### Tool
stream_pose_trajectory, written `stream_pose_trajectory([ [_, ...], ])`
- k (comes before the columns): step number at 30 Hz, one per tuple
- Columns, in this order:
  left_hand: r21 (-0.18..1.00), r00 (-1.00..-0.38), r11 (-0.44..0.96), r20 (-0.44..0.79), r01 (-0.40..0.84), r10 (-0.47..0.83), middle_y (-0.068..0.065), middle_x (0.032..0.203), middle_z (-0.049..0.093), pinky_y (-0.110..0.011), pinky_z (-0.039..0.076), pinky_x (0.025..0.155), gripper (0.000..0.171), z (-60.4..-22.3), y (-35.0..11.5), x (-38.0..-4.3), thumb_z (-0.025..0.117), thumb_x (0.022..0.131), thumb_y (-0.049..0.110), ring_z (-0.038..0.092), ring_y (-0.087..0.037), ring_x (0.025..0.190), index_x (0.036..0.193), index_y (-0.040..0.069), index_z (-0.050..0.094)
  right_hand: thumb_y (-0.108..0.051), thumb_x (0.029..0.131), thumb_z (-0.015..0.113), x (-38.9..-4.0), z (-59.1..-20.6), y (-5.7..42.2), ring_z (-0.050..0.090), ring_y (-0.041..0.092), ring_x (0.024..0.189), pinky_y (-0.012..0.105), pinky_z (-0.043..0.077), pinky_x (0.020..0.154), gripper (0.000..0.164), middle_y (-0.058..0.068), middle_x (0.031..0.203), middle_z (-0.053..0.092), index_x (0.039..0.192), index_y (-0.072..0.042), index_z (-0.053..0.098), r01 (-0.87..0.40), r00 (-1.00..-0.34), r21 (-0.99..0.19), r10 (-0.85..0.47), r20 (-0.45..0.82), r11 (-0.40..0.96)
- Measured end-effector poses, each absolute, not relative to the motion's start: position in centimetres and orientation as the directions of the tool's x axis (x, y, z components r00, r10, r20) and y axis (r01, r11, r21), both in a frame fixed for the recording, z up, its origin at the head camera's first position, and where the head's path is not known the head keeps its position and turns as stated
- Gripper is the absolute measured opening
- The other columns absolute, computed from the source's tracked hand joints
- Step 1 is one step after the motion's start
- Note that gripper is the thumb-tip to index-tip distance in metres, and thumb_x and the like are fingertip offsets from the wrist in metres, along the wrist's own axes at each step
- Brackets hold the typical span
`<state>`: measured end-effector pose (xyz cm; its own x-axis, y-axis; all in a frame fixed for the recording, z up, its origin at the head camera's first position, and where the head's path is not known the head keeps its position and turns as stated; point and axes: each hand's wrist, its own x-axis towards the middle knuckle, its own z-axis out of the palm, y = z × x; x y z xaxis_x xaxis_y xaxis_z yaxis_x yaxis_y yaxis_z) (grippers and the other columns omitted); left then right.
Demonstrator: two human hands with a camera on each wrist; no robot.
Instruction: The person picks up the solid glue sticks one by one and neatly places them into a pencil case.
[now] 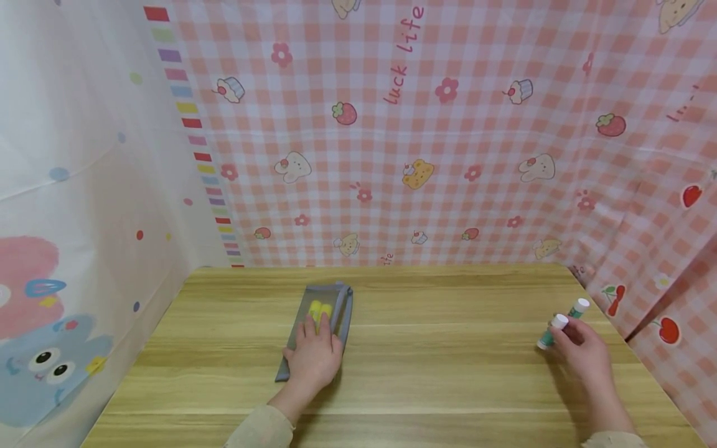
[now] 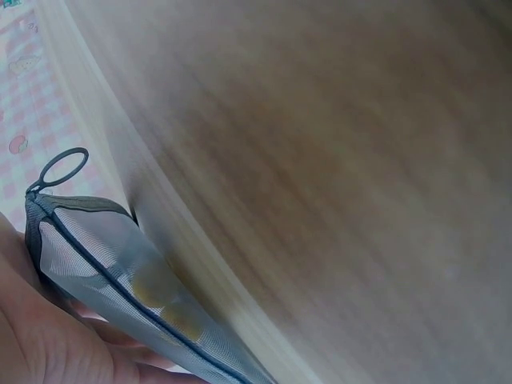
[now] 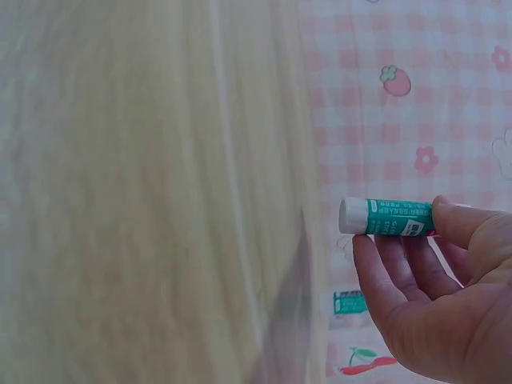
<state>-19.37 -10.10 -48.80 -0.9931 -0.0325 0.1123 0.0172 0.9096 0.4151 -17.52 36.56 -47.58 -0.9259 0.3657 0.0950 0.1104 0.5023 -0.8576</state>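
On the left half of the table lies a grey mesh zip pouch (image 1: 299, 317) with two yellow tubes (image 1: 315, 308) showing inside. My left hand (image 1: 316, 358) rests on the pouch's near part, fingers extended over the mesh and reaching the tubes. The left wrist view shows the pouch's dark zip (image 2: 108, 272) and a ring pull (image 2: 64, 166) at its end. Over at the right, my right hand (image 1: 585, 351) pinches a green glue stick (image 3: 400, 218) with white ends between thumb and fingers. A second green glue stick (image 1: 577, 308) stands just behind it.
The wooden table (image 1: 426, 367) spans the front, with bare surface between the two hands. A pink checked cloth (image 1: 392, 137) hangs behind its back edge and round the right side. A white patterned cloth (image 1: 112, 186) hangs at the left.
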Motion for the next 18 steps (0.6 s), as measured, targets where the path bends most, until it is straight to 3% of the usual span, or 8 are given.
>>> stream_pose_trajectory([
  [3, 0.415, -0.993, 0.91, 0.113, 0.019, -0.031, -0.032, 0.15, 0.034, -0.085, 0.024, 0.088, 0.055, -48.7, -10.1, -19.3, 0.039, 0.098, 0.027, 0.03, -0.052, 0.137, 0.148, 0.002, 0.043, -0.013, 0.097, 0.062, -17.6, -47.4, 36.0, 0.049, -0.018, 0.076, 0.011, 0.05, 0.065, 0.047, -0.027, 0.085, 0.053, 0.13, 0.017, 0.048, 0.058, -0.931, -0.884, 0.345, 0.12, 0.465],
  [5, 0.415, -0.993, 0.91, 0.113, 0.02, -0.03, -0.032, 0.15, 0.034, -0.085, 0.024, 0.088, 0.055, -48.6, -10.1, -19.3, 0.039, 0.099, 0.027, 0.03, -0.052, 0.137, 0.148, 0.002, 0.043, -0.011, 0.097, 0.062, -17.7, -47.3, 35.6, 0.05, -0.017, 0.077, 0.012, 0.051, 0.066, 0.047, -0.031, 0.084, 0.052, 0.13, 0.018, 0.047, 0.033, -0.935, -0.9, 0.332, 0.126, 0.435],
  [8, 0.414, -0.993, 0.91, 0.112, 0.021, -0.028, -0.032, 0.15, 0.034, -0.085, 0.024, 0.088, 0.055, -48.6, -10.1, -19.3, 0.039, 0.099, 0.027, 0.03, -0.051, 0.137, 0.148, 0.002, 0.043, -0.016, 0.098, 0.062, -18.0, -47.2, 35.2, 0.051, -0.017, 0.079, 0.013, 0.051, 0.067, 0.05, -0.026, 0.089, 0.055, 0.131, 0.017, 0.046, 0.026, -0.944, -0.901, 0.308, 0.121, 0.433],
  [11, 0.413, -0.993, 0.911, 0.111, 0.021, -0.027, -0.031, 0.15, 0.034, -0.085, 0.024, 0.088, 0.055, -48.5, -10.1, -19.3, 0.039, 0.099, 0.027, 0.03, -0.051, 0.137, 0.148, 0.002, 0.043, -0.018, 0.098, 0.061, -18.3, -47.0, 34.5, 0.051, -0.016, 0.079, 0.013, 0.051, 0.068, 0.048, -0.017, 0.095, 0.058, 0.131, 0.015, 0.049, 0.028, -0.947, -0.889, 0.296, 0.122, 0.457],
  [18, 0.409, -0.993, 0.912, 0.113, 0.021, -0.028, -0.032, 0.15, 0.034, -0.085, 0.024, 0.088, 0.055, -48.5, -10.1, -19.3, 0.039, 0.099, 0.027, 0.03, -0.052, 0.137, 0.148, 0.002, 0.042, -0.01, 0.098, 0.06, -19.3, -46.8, 32.5, 0.05, -0.015, 0.08, 0.014, 0.052, 0.068, 0.04, 0.022, 0.11, 0.063, 0.128, 0.016, 0.052, -0.015, -0.953, -0.877, 0.258, 0.158, 0.481],
])
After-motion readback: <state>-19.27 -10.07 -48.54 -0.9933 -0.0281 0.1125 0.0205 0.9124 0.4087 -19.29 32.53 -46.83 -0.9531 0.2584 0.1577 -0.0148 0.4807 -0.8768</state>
